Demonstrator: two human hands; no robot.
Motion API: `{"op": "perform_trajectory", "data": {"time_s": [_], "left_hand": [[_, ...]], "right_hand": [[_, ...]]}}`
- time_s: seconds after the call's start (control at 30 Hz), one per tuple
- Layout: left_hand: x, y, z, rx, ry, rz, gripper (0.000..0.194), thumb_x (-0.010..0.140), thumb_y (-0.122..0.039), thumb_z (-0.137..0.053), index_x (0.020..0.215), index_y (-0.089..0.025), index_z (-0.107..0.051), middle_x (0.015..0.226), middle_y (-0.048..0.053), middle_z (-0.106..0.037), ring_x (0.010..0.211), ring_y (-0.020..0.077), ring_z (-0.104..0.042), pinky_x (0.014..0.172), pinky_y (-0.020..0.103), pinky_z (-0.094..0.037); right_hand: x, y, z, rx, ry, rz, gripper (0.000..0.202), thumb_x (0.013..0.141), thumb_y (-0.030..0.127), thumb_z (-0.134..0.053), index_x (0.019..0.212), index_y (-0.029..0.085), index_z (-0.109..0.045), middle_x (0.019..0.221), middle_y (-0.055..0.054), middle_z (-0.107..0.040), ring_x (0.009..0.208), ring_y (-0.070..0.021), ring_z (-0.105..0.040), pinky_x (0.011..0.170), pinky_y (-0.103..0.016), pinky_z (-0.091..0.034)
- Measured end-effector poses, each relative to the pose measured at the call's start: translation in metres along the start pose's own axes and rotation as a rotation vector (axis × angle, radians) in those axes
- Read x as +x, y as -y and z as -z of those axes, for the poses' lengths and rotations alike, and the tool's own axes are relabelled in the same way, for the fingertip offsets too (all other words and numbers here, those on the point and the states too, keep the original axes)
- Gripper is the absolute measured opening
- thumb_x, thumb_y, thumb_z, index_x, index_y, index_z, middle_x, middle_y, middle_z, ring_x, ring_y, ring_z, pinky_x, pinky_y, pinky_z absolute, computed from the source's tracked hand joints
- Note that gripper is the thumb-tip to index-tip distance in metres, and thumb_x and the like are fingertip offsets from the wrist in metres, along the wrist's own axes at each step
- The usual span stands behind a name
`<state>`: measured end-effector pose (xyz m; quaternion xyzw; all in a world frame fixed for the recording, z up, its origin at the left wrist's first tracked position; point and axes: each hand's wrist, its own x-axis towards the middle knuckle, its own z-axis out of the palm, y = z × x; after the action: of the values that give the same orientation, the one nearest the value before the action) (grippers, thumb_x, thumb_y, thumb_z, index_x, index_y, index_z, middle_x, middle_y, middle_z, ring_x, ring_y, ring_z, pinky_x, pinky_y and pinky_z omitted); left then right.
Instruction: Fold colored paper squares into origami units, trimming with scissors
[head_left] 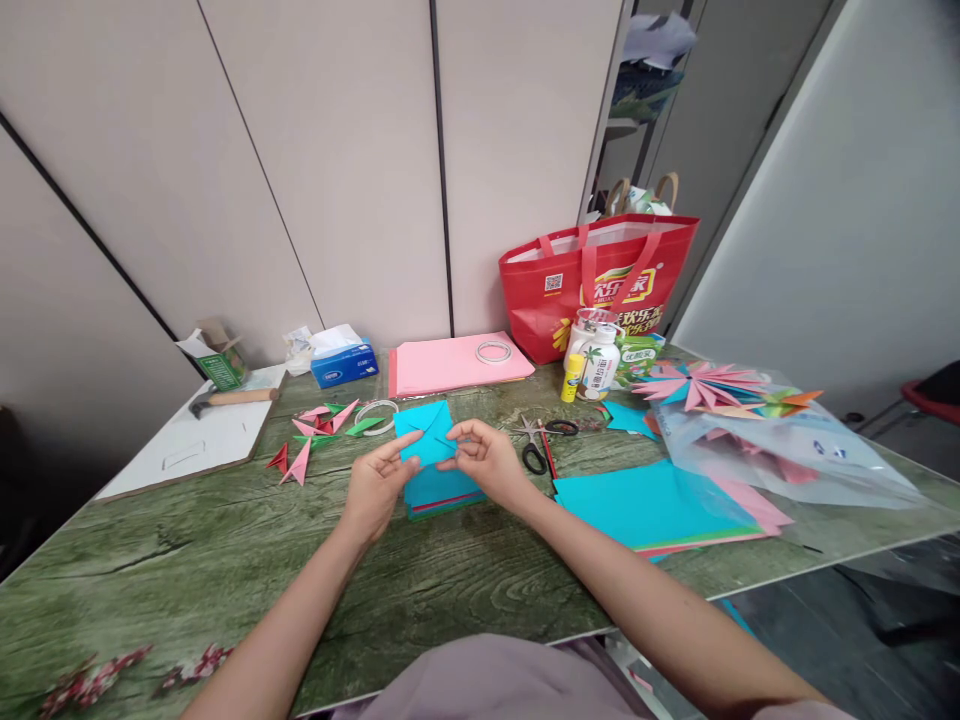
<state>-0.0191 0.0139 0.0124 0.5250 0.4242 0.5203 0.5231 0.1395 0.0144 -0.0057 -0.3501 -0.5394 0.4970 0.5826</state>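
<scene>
A blue sheet of paper (424, 432) with crease lines or folded edges is held up between both hands. My left hand (377, 483) pinches its left and lower edge, thumb and index finger on it. At its right edge, my right hand (489, 460) is closed on the paper with thumb and fingertips. Just below and behind lies a small stack of coloured paper (444, 488), blue on top. Folded pink, green and red paper pieces (324, 420) lie left of the hands, beside a tape roll (376, 416). Black-handled scissors (535, 450) and a red pencil (548, 452) lie to the right.
A larger blue paper stack (645, 505) and a plastic bag (802, 455) with folded paper stars sit right. Behind are pink paper (442, 365), a tissue box (345, 365), a glue stick (572, 380), a white bottle (598, 366) and a red bag (536, 310). A hammer (236, 397) lies left.
</scene>
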Motion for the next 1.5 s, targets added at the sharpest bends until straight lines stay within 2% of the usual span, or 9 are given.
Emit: {"op": "perform_trajectory", "data": {"time_s": [0.3,0.5,0.6,0.67,0.83,0.93,1.13,1.27,1.5], "left_hand": [[0.000,-0.006,0.000,-0.048,0.003,0.019,0.049,0.052,-0.019,-0.071,0.101,-0.013,-0.063,0.063,-0.001,-0.060,0.055,0.0074,-0.050,0.062,0.024,-0.046],[-0.005,-0.011,-0.006,-0.101,0.050,0.017,0.045,0.056,-0.018,-0.066,0.100,-0.012,-0.063,0.062,0.001,-0.062,0.059,0.0114,-0.056,0.068,0.029,-0.048],[-0.003,-0.011,-0.004,-0.089,0.068,0.001,0.041,0.057,-0.019,-0.064,0.097,-0.011,-0.063,0.070,0.004,-0.064,0.063,0.0129,-0.057,0.069,0.030,-0.047],[-0.001,-0.009,-0.001,-0.065,0.078,-0.022,0.037,0.058,-0.017,-0.063,0.094,-0.013,-0.062,0.072,0.002,-0.064,0.063,0.0122,-0.057,0.068,0.028,-0.046],[0.003,-0.006,0.005,0.054,0.086,-0.057,0.021,0.062,-0.016,-0.059,0.083,-0.014,-0.059,0.067,-0.001,-0.058,0.060,0.0104,-0.053,0.062,0.024,-0.046],[0.002,-0.008,0.002,0.059,0.100,-0.091,0.015,0.064,-0.020,-0.061,0.077,-0.017,-0.055,0.058,-0.005,-0.048,0.051,0.0069,-0.045,0.052,0.019,-0.042],[0.001,-0.010,0.000,0.043,0.061,-0.112,0.034,0.065,-0.028,-0.064,0.097,-0.019,-0.056,0.060,-0.004,-0.049,0.051,0.0085,-0.045,0.047,0.018,-0.038],[0.002,-0.005,0.003,0.186,0.017,-0.059,0.030,0.061,-0.030,-0.067,0.086,-0.012,-0.066,0.049,-0.005,-0.044,0.045,0.0063,-0.036,0.042,0.018,-0.032],[0.002,-0.001,0.002,0.192,-0.020,-0.055,0.031,0.060,-0.031,-0.068,0.086,-0.013,-0.067,0.051,-0.003,-0.049,0.045,0.0068,-0.038,0.043,0.018,-0.035]], "right_hand": [[0.001,-0.004,0.003,-0.032,0.007,-0.014,0.018,0.064,0.025,-0.061,0.079,0.016,-0.059,0.060,0.001,-0.060,0.066,-0.0187,-0.066,0.064,-0.030,-0.054],[0.001,-0.006,0.002,-0.016,0.011,0.026,0.014,0.063,0.023,-0.058,0.074,0.015,-0.062,0.086,-0.004,-0.063,0.065,-0.0156,-0.066,0.062,-0.028,-0.054],[0.000,-0.004,0.002,-0.006,0.020,0.001,0.015,0.064,0.021,-0.057,0.077,0.015,-0.061,0.073,-0.001,-0.064,0.065,-0.0159,-0.065,0.063,-0.029,-0.054],[0.000,-0.002,0.001,-0.028,0.032,-0.014,0.016,0.065,0.021,-0.056,0.080,0.016,-0.061,0.066,0.000,-0.062,0.065,-0.0159,-0.065,0.064,-0.030,-0.054],[0.001,0.001,0.001,-0.079,-0.002,0.038,0.015,0.066,0.027,-0.060,0.077,0.017,-0.063,0.080,-0.003,-0.062,0.071,-0.0143,-0.059,0.063,-0.028,-0.054],[0.002,-0.001,0.003,-0.084,-0.040,0.031,0.017,0.065,0.028,-0.060,0.079,0.017,-0.062,0.069,-0.001,-0.059,0.063,-0.0125,-0.056,0.057,-0.026,-0.052],[0.004,-0.007,0.008,-0.240,-0.056,0.089,0.018,0.067,0.024,-0.056,0.083,0.017,-0.062,0.066,0.000,-0.054,0.057,-0.0099,-0.050,0.050,-0.021,-0.046],[0.002,-0.008,0.007,-0.266,-0.049,0.106,0.020,0.068,0.024,-0.056,0.084,0.017,-0.063,0.069,-0.001,-0.054,0.059,-0.0106,-0.050,0.051,-0.021,-0.046],[0.001,-0.006,0.006,-0.191,-0.016,0.056,0.021,0.067,0.025,-0.058,0.086,0.018,-0.061,0.063,0.001,-0.053,0.057,-0.0106,-0.051,0.053,-0.024,-0.050]]}}
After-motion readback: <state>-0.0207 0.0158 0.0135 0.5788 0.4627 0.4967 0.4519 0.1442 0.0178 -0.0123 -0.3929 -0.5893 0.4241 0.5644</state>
